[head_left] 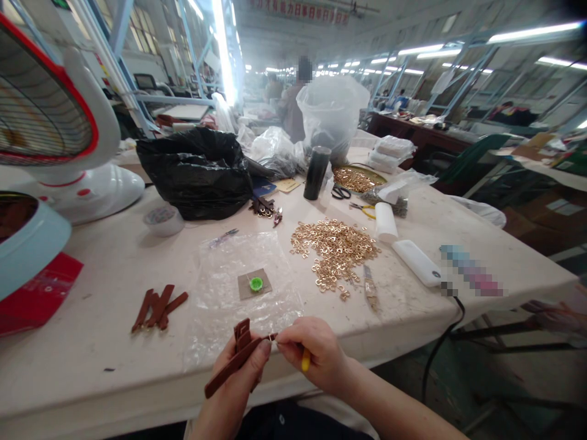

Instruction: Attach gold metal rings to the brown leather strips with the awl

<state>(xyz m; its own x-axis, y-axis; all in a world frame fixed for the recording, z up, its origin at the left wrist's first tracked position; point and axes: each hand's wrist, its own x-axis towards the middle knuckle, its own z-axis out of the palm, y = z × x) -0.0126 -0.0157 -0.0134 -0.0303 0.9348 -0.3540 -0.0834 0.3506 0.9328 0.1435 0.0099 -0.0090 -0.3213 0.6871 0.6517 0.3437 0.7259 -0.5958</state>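
Note:
My left hand [241, 373] is closed around several brown leather straps [233, 368] near the table's front edge. One strap end points towards my right hand [316, 351], which is closed in a pinch at that end. A yellow-handled tool [306, 359] pokes out of my right fist; its working end is hidden by the fingers. Something small and pale shows at the pinch, too small to name. Beyond my hands, a grey-brown card [247, 291] with a dab of bright green paste [255, 283] rests on a clear plastic sheet [220, 305].
Gold metal rings [337, 250] lie heaped on the table at centre right, near a cutter knife [369, 287]. More brown straps [158, 307] are at left. Behind stand a black plastic bag [195, 174], a fan [82, 146], a tape roll [163, 220] and black-handled scissors [340, 193].

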